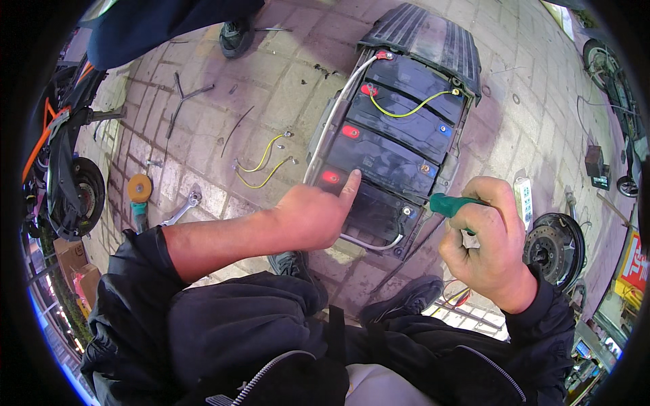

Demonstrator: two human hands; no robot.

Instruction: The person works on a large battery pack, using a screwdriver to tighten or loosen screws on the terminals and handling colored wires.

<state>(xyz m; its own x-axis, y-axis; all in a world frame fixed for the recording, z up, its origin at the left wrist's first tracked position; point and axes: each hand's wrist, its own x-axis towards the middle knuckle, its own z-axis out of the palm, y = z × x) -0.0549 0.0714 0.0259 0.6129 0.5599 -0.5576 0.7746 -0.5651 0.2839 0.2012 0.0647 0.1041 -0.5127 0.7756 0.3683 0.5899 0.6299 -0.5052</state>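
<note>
A dark casing holds several black batteries (401, 160) with red and blue terminals, a white cable (331, 118) along the left and a yellow-green wire (399, 114) looped near the top. My left hand (311, 213) has its index finger stretched onto the middle of a lower battery, its other fingers bent and partly hidden. My right hand (487, 237) grips a green-handled screwdriver (448, 206). The screwdriver’s shaft points left over the gap between the two lowest batteries, near the right edge; whether its tip touches anything I cannot tell.
Loose yellow wires (261, 169), a wrench (179, 212) and an orange disc tool (139, 188) lie left on the paving (183, 135). A scooter (81, 196) stands left, a wheel (552, 252) and power strip (523, 203) right. Another person’s leg and shoe (235, 37) are top left.
</note>
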